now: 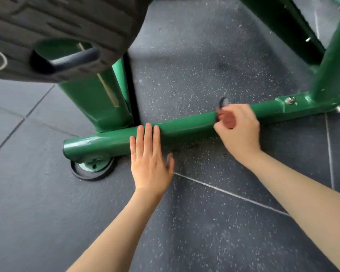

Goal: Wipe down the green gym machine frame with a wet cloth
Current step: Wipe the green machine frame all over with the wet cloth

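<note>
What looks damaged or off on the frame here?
One spot: the green base tube has a small scuff or chip near its left end, above the round foot. Otherwise nothing stands out. The left hand rests flat on the tube; the right hand holds a reddish cloth against it.

We saw the frame's low tube (110, 141) as painted metal, glossy green and smooth, with a small chip in the paint near its capped end. Its bolts (290, 99) looked like bare shiny metal. The floor (204, 222) appeared matt, grainy dark rubber flecked with white. The weight plate (57, 36) overhead looked like matt black rubber with moulded ridges.
</note>
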Action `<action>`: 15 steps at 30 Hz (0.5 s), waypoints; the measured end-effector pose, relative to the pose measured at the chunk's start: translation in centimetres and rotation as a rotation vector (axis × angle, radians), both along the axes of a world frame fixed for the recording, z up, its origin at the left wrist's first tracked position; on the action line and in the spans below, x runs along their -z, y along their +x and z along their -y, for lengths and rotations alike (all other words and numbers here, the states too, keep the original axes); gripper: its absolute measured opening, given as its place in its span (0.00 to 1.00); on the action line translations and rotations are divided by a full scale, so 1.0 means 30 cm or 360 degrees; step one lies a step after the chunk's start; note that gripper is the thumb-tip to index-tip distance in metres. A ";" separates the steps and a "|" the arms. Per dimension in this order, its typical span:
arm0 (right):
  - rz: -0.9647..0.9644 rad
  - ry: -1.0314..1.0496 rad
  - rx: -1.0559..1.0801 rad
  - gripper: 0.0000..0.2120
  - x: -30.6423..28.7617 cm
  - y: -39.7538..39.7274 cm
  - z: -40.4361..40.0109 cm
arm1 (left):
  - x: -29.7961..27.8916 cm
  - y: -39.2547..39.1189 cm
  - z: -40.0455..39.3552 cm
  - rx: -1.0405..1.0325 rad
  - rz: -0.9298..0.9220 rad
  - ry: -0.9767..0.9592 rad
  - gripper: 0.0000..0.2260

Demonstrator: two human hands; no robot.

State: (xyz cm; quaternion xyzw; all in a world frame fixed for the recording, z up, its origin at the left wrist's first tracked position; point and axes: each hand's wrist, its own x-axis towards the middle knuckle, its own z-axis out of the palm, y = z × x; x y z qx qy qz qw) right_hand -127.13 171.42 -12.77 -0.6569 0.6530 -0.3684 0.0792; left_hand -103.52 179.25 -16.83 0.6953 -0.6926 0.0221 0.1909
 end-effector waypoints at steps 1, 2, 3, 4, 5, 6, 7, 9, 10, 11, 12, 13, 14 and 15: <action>0.0040 0.0012 0.0162 0.12 -0.012 -0.024 0.004 | -0.004 -0.011 0.005 -0.0023 0.0010 0.0011 0.40; 0.0037 0.0013 0.0238 0.12 -0.015 -0.022 0.003 | -0.008 -0.024 0.011 -0.0046 0.0016 0.0018 0.40; 0.0018 0.0017 0.0233 0.12 -0.015 0.007 -0.009 | -0.013 -0.037 0.018 -0.0058 0.0017 0.0015 0.41; -0.0008 0.0021 0.0128 0.13 -0.010 0.053 -0.027 | -0.016 -0.050 0.027 -0.0053 0.0020 0.0001 0.41; -0.0059 0.0015 -0.0059 0.16 0.004 0.105 -0.052 | -0.017 -0.059 0.034 -0.0028 0.0025 -0.0019 0.42; -0.0143 -0.0002 -0.0275 0.20 0.022 0.150 -0.079 | -0.016 -0.065 0.039 0.0014 0.0033 -0.0040 0.42; -0.0247 -0.0011 -0.0470 0.23 0.039 0.173 -0.100 | -0.014 -0.069 0.043 0.0066 0.0045 -0.0058 0.42; -0.0390 0.0007 -0.0711 0.25 0.032 0.121 -0.076 | -0.012 -0.070 0.045 0.0146 0.0082 -0.0066 0.43; -0.0418 0.0037 -0.0722 0.24 0.016 0.058 -0.046 | -0.012 -0.068 0.042 0.0164 0.0099 -0.0060 0.43; -0.0407 0.0075 -0.0623 0.24 -0.009 -0.007 -0.018 | -0.012 -0.065 0.040 0.0173 0.0106 -0.0058 0.43; -0.0356 0.0133 -0.0431 0.25 -0.036 -0.071 0.008 | -0.013 -0.062 0.038 0.0176 0.0105 -0.0060 0.43; -0.0310 0.0211 -0.0203 0.28 -0.064 -0.122 0.029 | -0.015 -0.062 0.036 0.0175 0.0098 -0.0061 0.43; -0.0306 0.0303 0.0000 0.32 -0.086 -0.152 0.047 | -0.016 -0.064 0.037 0.0169 0.0091 -0.0055 0.43; -0.0343 0.0382 0.0134 0.33 -0.095 -0.161 0.064 | -0.017 -0.070 0.039 0.0156 0.0083 -0.0045 0.42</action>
